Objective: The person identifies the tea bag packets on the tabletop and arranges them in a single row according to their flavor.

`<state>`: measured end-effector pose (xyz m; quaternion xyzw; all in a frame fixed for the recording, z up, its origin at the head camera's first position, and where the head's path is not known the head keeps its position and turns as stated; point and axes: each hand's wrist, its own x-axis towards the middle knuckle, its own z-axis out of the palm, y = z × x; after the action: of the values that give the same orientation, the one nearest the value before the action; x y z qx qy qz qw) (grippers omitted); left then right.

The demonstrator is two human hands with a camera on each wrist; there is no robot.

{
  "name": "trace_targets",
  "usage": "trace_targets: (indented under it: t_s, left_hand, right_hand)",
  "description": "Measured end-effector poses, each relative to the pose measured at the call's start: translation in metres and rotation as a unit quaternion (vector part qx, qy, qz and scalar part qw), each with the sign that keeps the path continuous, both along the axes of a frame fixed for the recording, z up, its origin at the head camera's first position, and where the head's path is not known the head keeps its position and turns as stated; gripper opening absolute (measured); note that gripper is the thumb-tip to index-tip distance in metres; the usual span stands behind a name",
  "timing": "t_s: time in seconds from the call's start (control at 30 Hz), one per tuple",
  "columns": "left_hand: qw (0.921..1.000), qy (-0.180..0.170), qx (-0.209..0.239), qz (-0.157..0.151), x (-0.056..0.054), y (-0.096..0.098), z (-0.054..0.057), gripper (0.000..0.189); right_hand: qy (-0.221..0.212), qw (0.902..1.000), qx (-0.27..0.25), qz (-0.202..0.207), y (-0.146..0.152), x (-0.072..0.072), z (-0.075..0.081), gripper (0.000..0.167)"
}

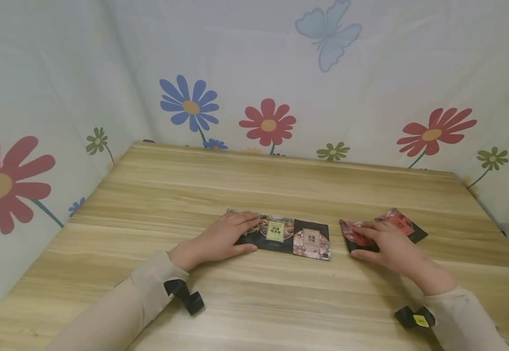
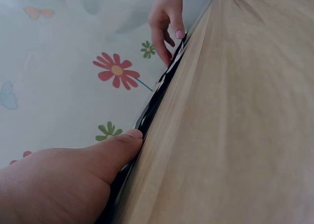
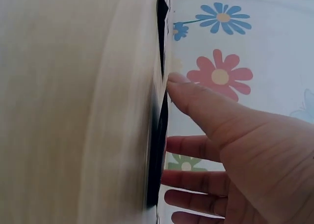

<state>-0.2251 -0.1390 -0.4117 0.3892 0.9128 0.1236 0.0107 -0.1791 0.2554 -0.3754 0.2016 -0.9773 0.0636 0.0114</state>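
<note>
My left hand (image 1: pixel 221 239) lies over the leftmost dark packet (image 1: pixel 247 238), covering most of it, with the thumb along its near edge. To the right of that hand come a black packet with a green-yellow label (image 1: pixel 275 233) and a black packet with a pink floral label (image 1: pixel 312 240), edge to edge in a row. My right hand (image 1: pixel 390 246) touches a black-and-red packet (image 1: pixel 354 235) from above, fingers extended and thumb (image 3: pixel 189 94) at its near edge. A second red-labelled packet (image 1: pixel 401 224) lies partly behind that hand.
All the packets lie on a wood-grain table (image 1: pixel 254 302). A white cloth with printed flowers (image 1: pixel 245 58) hangs along its back and sides. Black wrist cameras, the left (image 1: pixel 186 296) and the right (image 1: pixel 414 317), are strapped at the sleeves.
</note>
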Motion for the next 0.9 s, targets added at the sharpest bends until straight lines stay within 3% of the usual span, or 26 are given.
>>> trace_targets:
  t_s: [0.9]
  left_hand:
    - [1.0000,-0.008,0.002,0.004,-0.001,0.000,0.001,0.068]
  right_hand:
    - [0.035,0.9991,-0.005,0.021,-0.016,0.006,-0.005,0.061]
